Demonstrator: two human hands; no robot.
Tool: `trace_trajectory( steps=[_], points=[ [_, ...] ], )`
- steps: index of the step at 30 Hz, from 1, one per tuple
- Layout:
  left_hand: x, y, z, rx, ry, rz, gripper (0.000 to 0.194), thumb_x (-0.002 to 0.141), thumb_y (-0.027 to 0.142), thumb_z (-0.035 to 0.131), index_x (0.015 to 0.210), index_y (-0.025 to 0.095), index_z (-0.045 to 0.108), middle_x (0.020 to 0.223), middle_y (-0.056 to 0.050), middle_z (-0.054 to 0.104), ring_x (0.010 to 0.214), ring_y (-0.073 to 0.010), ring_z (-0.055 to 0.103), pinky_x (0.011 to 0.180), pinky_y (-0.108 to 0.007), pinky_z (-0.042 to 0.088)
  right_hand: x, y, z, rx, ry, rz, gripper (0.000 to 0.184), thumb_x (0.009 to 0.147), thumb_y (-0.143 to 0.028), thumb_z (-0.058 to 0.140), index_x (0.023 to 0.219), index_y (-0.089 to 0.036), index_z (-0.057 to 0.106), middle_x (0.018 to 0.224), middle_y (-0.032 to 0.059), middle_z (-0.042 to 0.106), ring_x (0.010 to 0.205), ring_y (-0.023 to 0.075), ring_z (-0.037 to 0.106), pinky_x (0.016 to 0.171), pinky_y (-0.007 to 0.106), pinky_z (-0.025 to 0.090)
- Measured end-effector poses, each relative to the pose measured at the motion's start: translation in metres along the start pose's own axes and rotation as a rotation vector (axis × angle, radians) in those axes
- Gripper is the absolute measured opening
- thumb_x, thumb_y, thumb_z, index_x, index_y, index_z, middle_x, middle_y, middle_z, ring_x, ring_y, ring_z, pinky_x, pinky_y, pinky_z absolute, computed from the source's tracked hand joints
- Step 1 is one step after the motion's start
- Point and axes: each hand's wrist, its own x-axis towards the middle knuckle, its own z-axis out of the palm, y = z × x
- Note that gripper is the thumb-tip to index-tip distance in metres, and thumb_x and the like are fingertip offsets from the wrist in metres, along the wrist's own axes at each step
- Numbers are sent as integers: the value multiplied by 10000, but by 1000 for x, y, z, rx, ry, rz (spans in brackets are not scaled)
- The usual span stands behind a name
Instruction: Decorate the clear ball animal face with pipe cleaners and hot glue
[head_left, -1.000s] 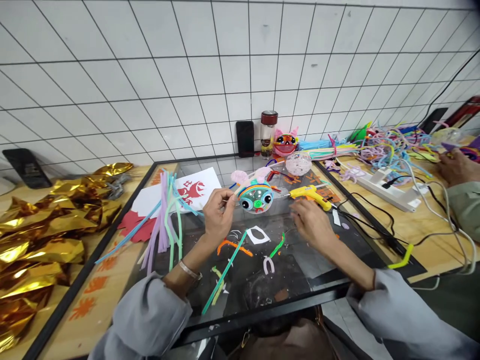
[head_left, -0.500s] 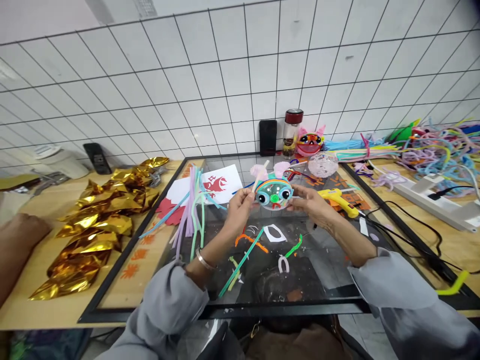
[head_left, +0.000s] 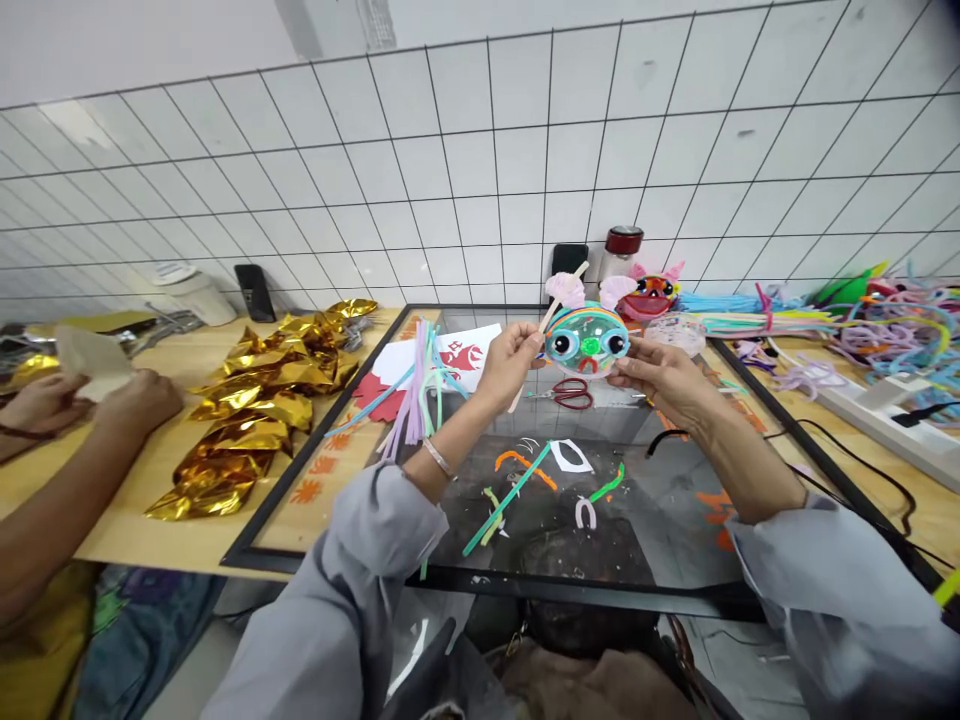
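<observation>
Raised over the glass tabletop is an animal-face craft (head_left: 591, 338), a clear rounded shell with googly eyes, a green nose, rainbow pipe-cleaner trim and fluffy pink ears. My left hand (head_left: 508, 368) pinches its left side along with a thin pale stick (head_left: 566, 294) that slants up past one ear. Around the right edge of the shell, my right hand (head_left: 664, 378) has its fingers and thumb closed. Behind and below the craft lie red-handled scissors (head_left: 573, 393). Pipe-cleaner pieces, among them a long teal one (head_left: 508, 500), and a white paper cutout (head_left: 571, 456) are scattered nearer me.
Gold foil balloons (head_left: 255, 420) lie at left, beside a co-worker's hands (head_left: 142, 400) holding a pale sheet. Purple and green pipe cleaners (head_left: 411, 405) rest by red-and-white paper (head_left: 459, 357). A jar (head_left: 622, 250), another pink-eared craft (head_left: 651, 290) and a power strip (head_left: 892, 420) stand farther right.
My right hand has come over from beside the glue gun and taken hold of the craft's right edge. The craft has been lifted higher. My view has turned left, bringing a co-worker's hands in.
</observation>
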Motion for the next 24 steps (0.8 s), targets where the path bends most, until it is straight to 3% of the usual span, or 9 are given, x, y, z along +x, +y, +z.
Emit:
trace_trajectory(
  steps=[7,12,16,24],
  points=[
    [8,-31,-10,15,46,-17,134,848,246,624,791,167,532,790,11,586,724,-101,581,666,-234,543,18,28,1,-72,31,38,459,578,-337,816,1005,-221,692,942,13,709,825,153,619,759,307,491],
    [12,-49,-13,34,49,-65,162,835,284,643,800,170,532,826,2,614,744,-107,595,657,-223,535,26,51,4,-99,7,-4,494,531,-323,814,987,-203,665,937,24,713,887,186,619,849,349,482],
    [10,-55,-14,33,74,-106,158,822,273,639,784,172,523,797,15,595,723,-108,591,652,-227,538,29,68,10,-164,9,-8,538,524,-364,825,995,-204,622,961,59,717,923,238,641,860,405,500],
    [-4,-58,-10,-19,57,-128,157,819,267,631,781,177,508,854,2,602,732,-107,579,647,-236,553,22,88,4,-218,7,-56,646,594,-344,784,1185,-237,544,1145,78,664,979,232,639,862,416,530]
  ],
)
